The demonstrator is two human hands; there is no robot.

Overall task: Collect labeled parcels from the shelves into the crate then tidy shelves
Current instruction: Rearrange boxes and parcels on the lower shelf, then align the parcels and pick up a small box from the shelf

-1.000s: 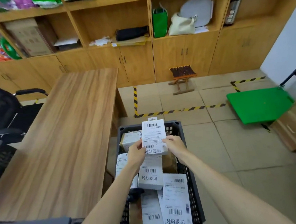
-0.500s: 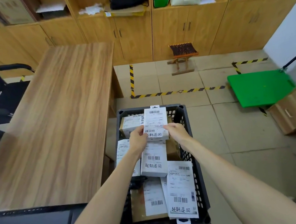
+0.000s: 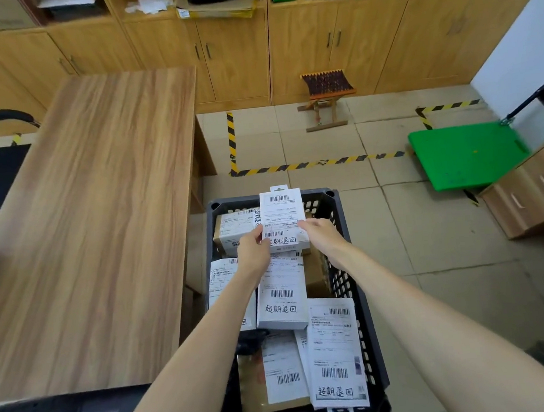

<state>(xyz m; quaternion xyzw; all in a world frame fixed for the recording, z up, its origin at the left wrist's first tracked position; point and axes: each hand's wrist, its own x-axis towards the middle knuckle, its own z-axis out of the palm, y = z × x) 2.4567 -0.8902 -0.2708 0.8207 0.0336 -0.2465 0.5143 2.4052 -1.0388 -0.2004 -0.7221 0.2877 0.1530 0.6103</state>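
Parcel (image 3: 283, 218) gripped by both edges above crate (image 3: 369, 346).

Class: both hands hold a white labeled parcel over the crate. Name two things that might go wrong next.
1. The crate is already piled with parcels, so the held parcel may land tilted and slide.
2. The left hand and right hand pinch only its lower edges; it might tip forward.
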